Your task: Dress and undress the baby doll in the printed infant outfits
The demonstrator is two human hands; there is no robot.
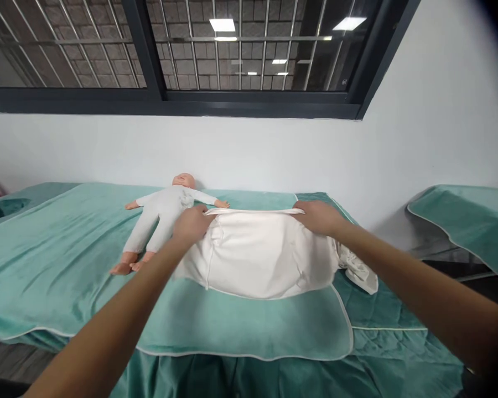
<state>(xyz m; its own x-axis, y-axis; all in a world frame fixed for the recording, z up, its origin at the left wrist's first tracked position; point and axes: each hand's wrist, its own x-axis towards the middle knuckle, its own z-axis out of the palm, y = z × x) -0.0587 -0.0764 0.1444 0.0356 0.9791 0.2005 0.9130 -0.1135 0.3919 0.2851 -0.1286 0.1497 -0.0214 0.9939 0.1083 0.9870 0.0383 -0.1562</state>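
Observation:
A white cloth garment (261, 254) with seams near its sides is stretched between my two hands, its top edge pulled nearly straight. My left hand (193, 222) is closed on the top left corner, and my right hand (320, 217) pinches the top right corner. The garment's lower edge curves down over a green blanket (249, 329). To the left of the garment a baby doll (166, 202) in a white suit lies on its back, arms spread and feet bare. My left hand comes close to the doll's side. Crumpled white fabric (359, 272) lies partly behind my right forearm.
The bed has a dark green quilted cover (390, 315) beneath the blanket. A white wall (253, 149) with a dark-framed window (253, 103) runs along the far side. At the right, another green cloth (473, 221) hangs over a raised edge.

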